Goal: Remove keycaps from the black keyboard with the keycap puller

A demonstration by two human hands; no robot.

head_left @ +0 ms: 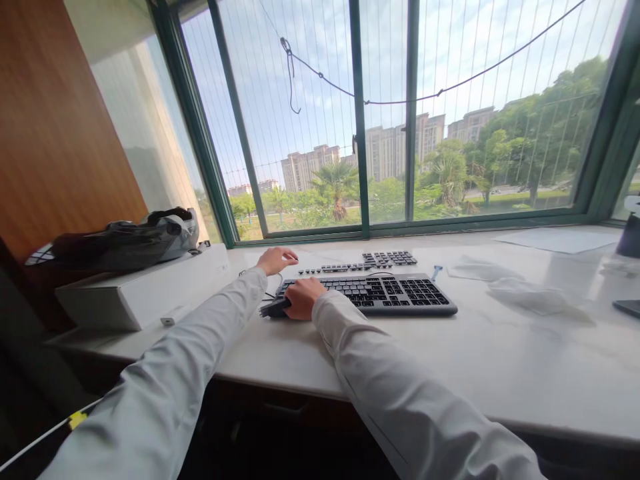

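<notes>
A black keyboard (400, 297) lies on the white counter, with bare dark key positions on its right part and grey-black keycaps still in its middle. My right hand (303, 298) is closed over its left end, around a dark object (275, 308) that looks like a brush with bristles pointing left. Behind the keyboard's left end, my left hand (275, 261) is raised with thumb and fingers close together at a small dark thing, too small to name. Loose keycaps (345, 268) stand in a row behind the keyboard, and a block of more keycaps (390, 258) lies farther back.
A small blue tool (437, 272) lies behind the keyboard's right end. Crumpled clear plastic bags (535, 297) are to the right, near white paper (555, 240). On the left, a white box (145, 290) bears a black bag (130, 243). Windows stand behind the counter (280, 360).
</notes>
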